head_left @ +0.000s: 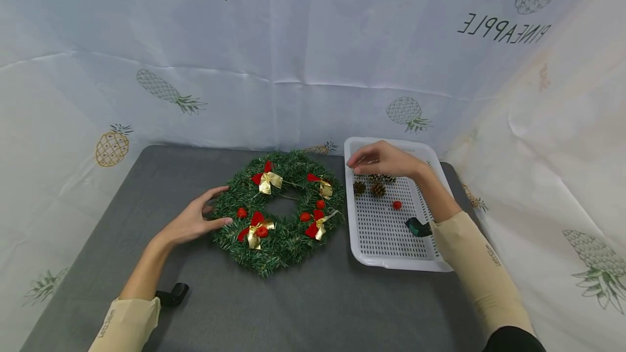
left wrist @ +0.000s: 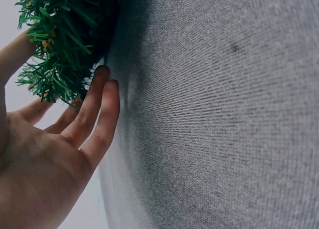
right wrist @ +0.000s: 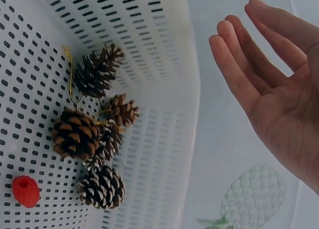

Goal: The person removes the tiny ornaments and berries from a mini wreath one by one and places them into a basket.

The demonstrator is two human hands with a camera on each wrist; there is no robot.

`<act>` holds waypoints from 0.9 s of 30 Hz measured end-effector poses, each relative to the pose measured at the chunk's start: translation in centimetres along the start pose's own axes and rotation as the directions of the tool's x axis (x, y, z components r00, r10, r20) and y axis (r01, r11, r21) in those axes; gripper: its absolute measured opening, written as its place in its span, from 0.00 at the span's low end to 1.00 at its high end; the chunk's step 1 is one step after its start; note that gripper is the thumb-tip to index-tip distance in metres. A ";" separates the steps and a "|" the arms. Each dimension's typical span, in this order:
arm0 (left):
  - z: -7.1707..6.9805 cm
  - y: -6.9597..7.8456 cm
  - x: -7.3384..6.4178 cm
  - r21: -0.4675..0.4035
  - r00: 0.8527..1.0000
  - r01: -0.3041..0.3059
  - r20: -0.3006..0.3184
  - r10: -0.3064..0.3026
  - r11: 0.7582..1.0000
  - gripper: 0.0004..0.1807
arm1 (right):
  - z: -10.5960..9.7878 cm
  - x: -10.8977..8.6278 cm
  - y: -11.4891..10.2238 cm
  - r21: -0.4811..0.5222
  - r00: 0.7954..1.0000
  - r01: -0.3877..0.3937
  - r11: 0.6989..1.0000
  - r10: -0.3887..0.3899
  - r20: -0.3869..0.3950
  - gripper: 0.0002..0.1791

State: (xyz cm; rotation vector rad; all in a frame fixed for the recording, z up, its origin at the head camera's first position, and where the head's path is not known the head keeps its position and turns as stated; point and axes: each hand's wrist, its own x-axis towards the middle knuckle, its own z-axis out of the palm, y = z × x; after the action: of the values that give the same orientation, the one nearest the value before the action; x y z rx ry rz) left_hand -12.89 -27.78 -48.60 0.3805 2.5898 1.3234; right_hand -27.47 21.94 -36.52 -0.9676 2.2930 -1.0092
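A green tinsel wreath [head_left: 293,246] lies on the grey table, decorated with several red and gold bows [head_left: 270,181] and red berries [head_left: 242,212]. Around its left edge my left hand [head_left: 188,221] is spread, thumb and fingers touching the greenery [left wrist: 65,44]; the fingers look nearly straight in the left wrist view. My right hand [head_left: 386,161] hovers over the far part of the white basket [head_left: 359,254], fingers relaxed and holding nothing. Several pinecones [right wrist: 76,134], some with gold strings, sit in that basket beside one red berry [right wrist: 26,191].
The grey table [head_left: 235,308] ends against a hanging white cloth [head_left: 313,64] printed with pineapples, at the back and sides. The basket stands just right of the wreath. Each wrist wears a small black device [head_left: 418,227].
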 end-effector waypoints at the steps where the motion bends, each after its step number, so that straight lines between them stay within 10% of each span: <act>1: 0.0 0.0 0.0 0.001 1.000 0.000 -0.001 0.000 1.000 0.46 | 0.1 0.2 -0.1 -0.001 1.000 0.004 1.000 -0.004 0.008 0.14; 27: 0.1 0.4 0.0 0.003 1.000 0.004 0.003 -0.004 1.000 0.47 | 3.6 4.3 -2.8 -0.028 0.972 0.012 1.000 -0.005 0.236 0.16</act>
State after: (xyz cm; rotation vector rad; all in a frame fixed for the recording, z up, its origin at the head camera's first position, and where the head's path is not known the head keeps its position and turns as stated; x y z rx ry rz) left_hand -12.84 -27.53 -48.34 0.3772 2.5893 1.3174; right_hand -26.84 15.76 -37.16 -1.0498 2.1135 -0.8180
